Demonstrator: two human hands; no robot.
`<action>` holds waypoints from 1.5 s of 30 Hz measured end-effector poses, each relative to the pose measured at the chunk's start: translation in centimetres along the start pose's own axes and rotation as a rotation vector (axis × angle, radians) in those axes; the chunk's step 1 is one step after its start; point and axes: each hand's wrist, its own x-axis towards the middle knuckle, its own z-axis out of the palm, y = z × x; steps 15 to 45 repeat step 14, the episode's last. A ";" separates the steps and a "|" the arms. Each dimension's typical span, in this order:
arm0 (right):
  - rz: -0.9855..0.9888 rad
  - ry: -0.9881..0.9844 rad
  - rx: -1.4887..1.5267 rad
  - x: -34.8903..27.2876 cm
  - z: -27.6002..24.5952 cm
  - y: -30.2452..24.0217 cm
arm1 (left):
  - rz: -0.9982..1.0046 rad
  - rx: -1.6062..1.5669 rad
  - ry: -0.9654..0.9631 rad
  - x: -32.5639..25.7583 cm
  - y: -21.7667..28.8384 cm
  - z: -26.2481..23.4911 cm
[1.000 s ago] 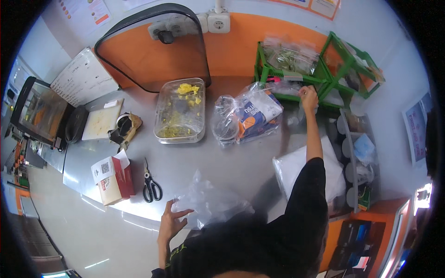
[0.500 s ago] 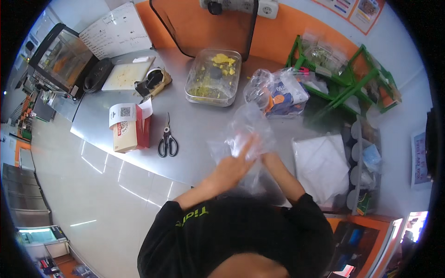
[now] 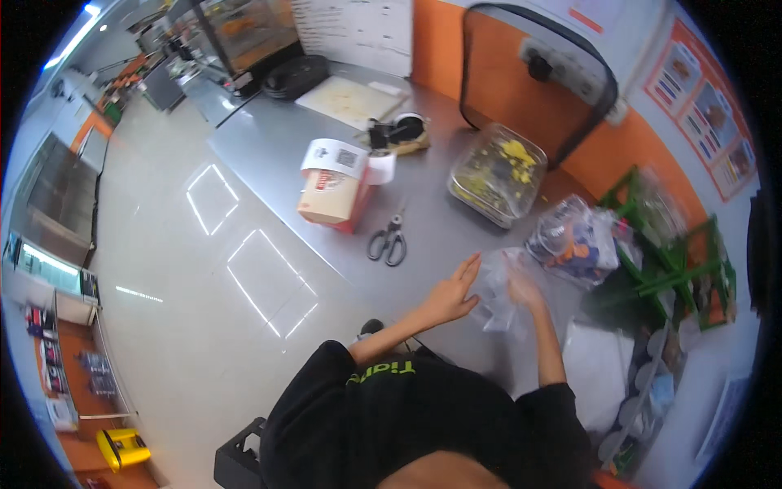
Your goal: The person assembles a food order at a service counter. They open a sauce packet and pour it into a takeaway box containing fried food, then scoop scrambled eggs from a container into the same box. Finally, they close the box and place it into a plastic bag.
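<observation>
My left hand (image 3: 453, 295) lies flat with fingers spread against the left side of a clear plastic bag (image 3: 497, 287) on the steel counter (image 3: 326, 147). At the bag's right side my right hand (image 3: 521, 289) touches it with curled fingers; whether it grips the film is hard to tell. Black-handled scissors (image 3: 388, 240) lie just left of my left hand.
A cardboard box with a red side (image 3: 336, 189) stands beyond the scissors. Farther back are a tape dispenser (image 3: 401, 134), a white cutting board (image 3: 350, 98) and a clear tub of yellow food (image 3: 497, 173). A filled plastic bag (image 3: 580, 241) and green wire rack (image 3: 676, 253) sit right.
My right hand came back from the green rack to the clear bag, and my left hand joined it. The view has swung, so the counter now runs diagonally.
</observation>
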 end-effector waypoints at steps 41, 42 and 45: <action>0.517 -0.250 0.322 4.7 -2.0 -6.1 | 0.044 -0.140 0.019 5.4 -10.3 -0.5; 0.517 -0.250 0.322 4.7 -2.0 -6.1 | 0.044 -0.140 0.019 5.4 -10.3 -0.5; 0.517 -0.250 0.322 4.7 -2.0 -6.1 | 0.044 -0.140 0.019 5.4 -10.3 -0.5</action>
